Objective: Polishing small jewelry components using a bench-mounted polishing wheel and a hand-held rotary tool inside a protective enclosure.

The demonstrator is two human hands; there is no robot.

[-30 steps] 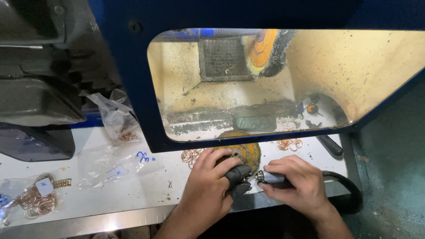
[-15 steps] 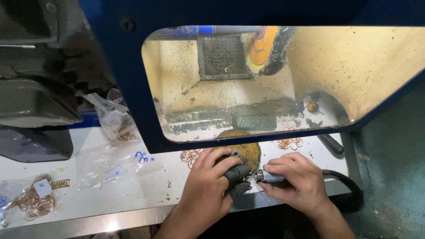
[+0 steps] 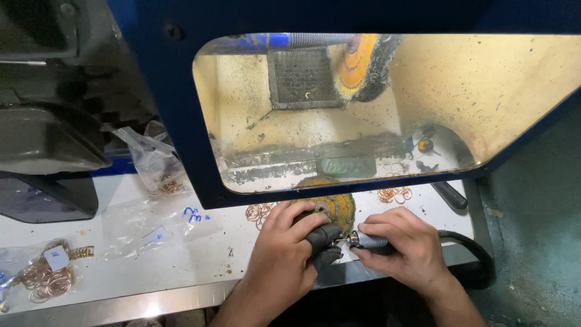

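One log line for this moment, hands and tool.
left hand: dark finger covers, pinching small piece | right hand: gripping rotary handpiece, tip at piece | yellow buffing wheel behind

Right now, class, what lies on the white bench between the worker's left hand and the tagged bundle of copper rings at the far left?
In the head view, between the left hand and the tagged bundle of copper rings lies a flat clear plastic bag with blue writing on the white bench.

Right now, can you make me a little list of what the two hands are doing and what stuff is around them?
Left hand: fingertips in dark covers, pinching something too small to make out
Right hand: holds a small metal hand tool, tip pointing at the left fingers
Hose: black, runs off from the right hand
Yellow buffing wheel: just behind the hands
Copper rings: loose on the white bench
Plastic bags: clear, left of the hands
Window: dusty, blue frame, another wheel behind it
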